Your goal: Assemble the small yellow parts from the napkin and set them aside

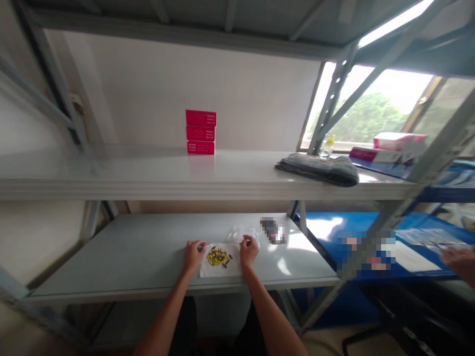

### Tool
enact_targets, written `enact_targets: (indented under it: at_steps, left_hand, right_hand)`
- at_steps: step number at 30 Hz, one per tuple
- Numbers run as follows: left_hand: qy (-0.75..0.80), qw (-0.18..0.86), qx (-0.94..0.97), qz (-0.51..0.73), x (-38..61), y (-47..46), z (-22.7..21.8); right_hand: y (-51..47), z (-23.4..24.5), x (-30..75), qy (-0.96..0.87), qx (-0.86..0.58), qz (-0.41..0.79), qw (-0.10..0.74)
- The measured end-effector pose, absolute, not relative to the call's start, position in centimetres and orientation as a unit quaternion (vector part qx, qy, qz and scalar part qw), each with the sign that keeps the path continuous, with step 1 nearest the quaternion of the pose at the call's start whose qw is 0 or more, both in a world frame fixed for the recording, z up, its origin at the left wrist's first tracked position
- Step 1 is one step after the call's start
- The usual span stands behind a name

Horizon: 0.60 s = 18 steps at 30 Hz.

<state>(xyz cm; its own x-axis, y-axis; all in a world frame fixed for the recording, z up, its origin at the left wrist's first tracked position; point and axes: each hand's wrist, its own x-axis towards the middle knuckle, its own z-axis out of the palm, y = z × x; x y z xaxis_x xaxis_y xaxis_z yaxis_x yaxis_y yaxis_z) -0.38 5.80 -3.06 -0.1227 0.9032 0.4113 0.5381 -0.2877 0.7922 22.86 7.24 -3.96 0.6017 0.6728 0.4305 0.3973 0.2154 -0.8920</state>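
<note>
Capsules: loose heap of yellow & dark capsules (pixel 218 256), on middle of white paper sheet (pixel 211 269), btwn both hands.
L hand (pixel 194 255): at left edge of sheet, just beside heap. Fingers curled, tips drawn together; can't tell if gripping anything small.
R hand (pixel 248 251): at right edge of sheet, near heap. Fingers bunched downward, not closed on anything visible; can't tell if holding anything.
Bag: clear plastic bag (pixel 243 232) lying flat just behind sheet, close to R hand.
Lower shelf: grey metal shelf (pixel 111 257) under sheet & bag; pixelated item (pixel 272 230) lies right of bag.
Upper shelf: grey metal shelf (pixel 111 180) holds stack of 3 pink-red boxes (pixel 201 132), folded grey cloth (pixel 317 169) to right, small yellow-topped bottle (pixel 328 146) behind cloth.
Right side: blue surface (pixel 322 227) w/ papers (pixel 413 257), pixelated patch over part of it; pink & white boxes (pixel 399 146) farther back.
Other person: co-worker's hand (pixel 458 262) at right edge of view, over papers, well apart from the two hands.
</note>
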Motion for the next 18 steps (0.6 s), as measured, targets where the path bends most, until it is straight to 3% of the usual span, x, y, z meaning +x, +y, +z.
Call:
enact_targets:
  at_steps: [10,18]
  left_hand:
    - [0.55,0.254,0.605,0.517,-0.7,6.2,-3.2]
    - [0.591,0.242,0.569,0.517,-0.7,6.0,-2.9]
  right_hand:
    - [7.2,-3.2,22.2,-0.442,-0.637,0.062,0.628]
    - [6.4,-2.8,21.7,-0.485,-0.647,0.061,0.586]
